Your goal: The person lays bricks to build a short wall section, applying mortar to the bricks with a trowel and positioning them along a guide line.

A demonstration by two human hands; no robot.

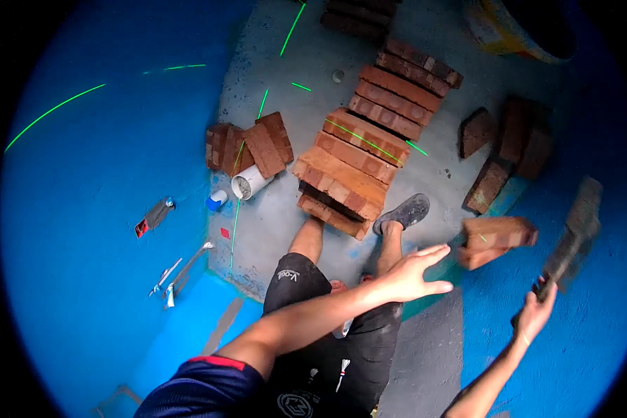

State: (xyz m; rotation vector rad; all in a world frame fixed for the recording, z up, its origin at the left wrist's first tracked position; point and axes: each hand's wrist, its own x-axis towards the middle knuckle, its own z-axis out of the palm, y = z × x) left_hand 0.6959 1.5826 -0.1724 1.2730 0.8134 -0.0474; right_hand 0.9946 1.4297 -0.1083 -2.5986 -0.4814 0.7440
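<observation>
My left hand (423, 275) reaches toward a pair of red bricks (500, 233) at the right, its fingers extended and apart, holding nothing. On the lower right, my right hand (536, 310) grips the dark handle of a long grey tool (575, 219), blurred, with a broad flat body. Ahead of my legs runs a stepped line of red brick stacks (348, 174) on a grey slab (258, 70), crossed by green laser lines. The nearest stack sits between my feet, with a dark gap under its top layer.
Loose bricks (268, 146) lie by a white cylinder (247, 184) and a small blue-and-white container (216, 200). More bricks (515, 132) lie at right. Hand tools (153, 217) rest on the blue floor (83, 223). A large bucket (498, 38) stands at the top right.
</observation>
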